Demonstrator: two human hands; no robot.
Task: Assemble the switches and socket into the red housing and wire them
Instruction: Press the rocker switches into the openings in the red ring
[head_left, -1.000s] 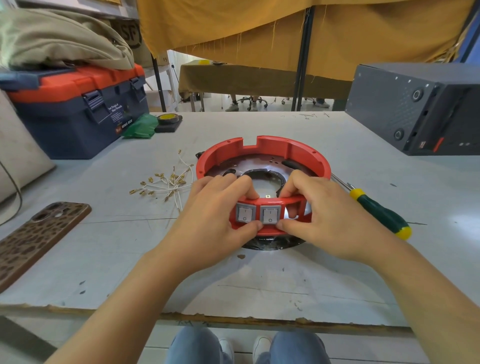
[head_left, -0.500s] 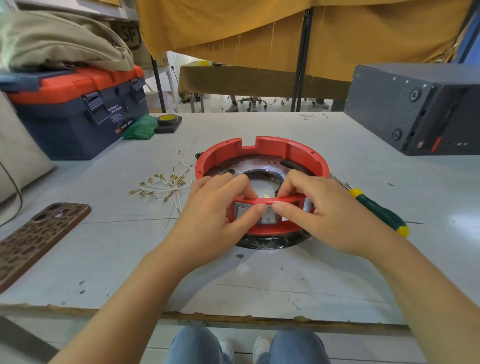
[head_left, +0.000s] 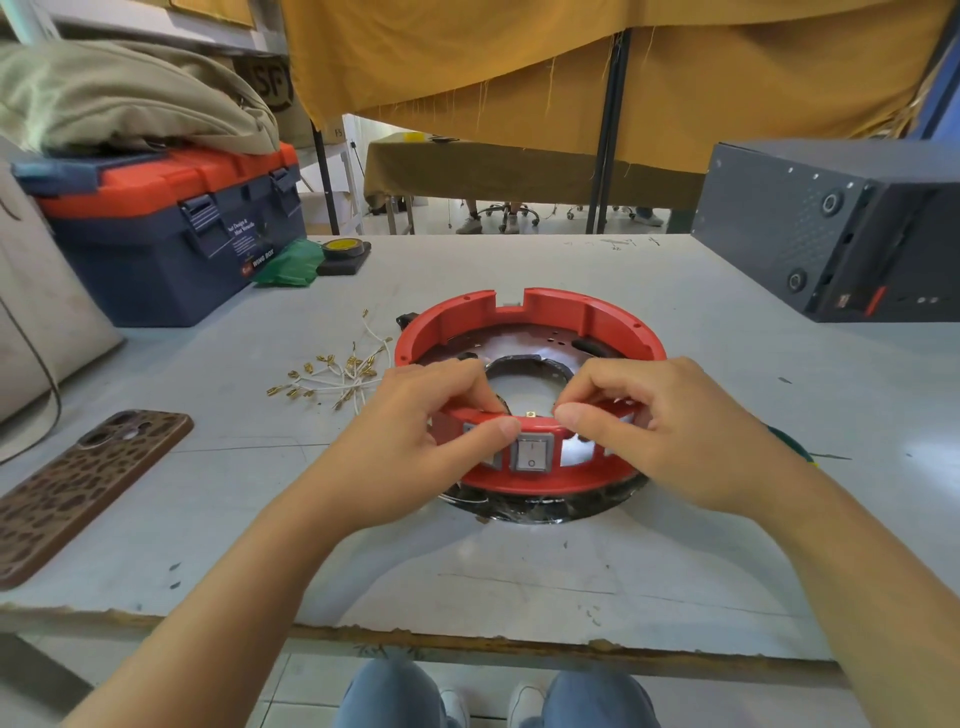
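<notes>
Two hands on one red housing (head_left: 530, 332), mid-table (head_left: 675, 545), near wall facing the camera. Left hand (head_left: 415, 431) clamped on the near rim left of centre, thumb across one grey switch, fingers curled over the top edge. Right hand (head_left: 670, 431) pinching the same rim to the right, thumb and forefinger tips meeting at the upper edge.

Probably light, rigid moulded plastic; stiff enough to take thumb pressure, yet thin-walled around the cut-outs, so likely to flex or crack if squeezed hard there. Best held by the solid rim either side of the openings, pressing each part squarely from the front. Smooth surface, apt to slide on the table unless braced.

Looks: round, open-topped ring with a notch in the far wall, a dark perforated plate inside, a black-wrapped base showing beneath the near edge. Second switch (head_left: 531, 454) just right of the left thumb, seated in the wall, marked I and O. Right of that, an empty rectangular opening, partly behind the right hand.

Left of the housing, loose white wires (head_left: 337, 374) with brass terminals, not yet fitted. Just right of it, mostly hidden by the right wrist, a green-handled screwdriver (head_left: 789, 441).
</notes>
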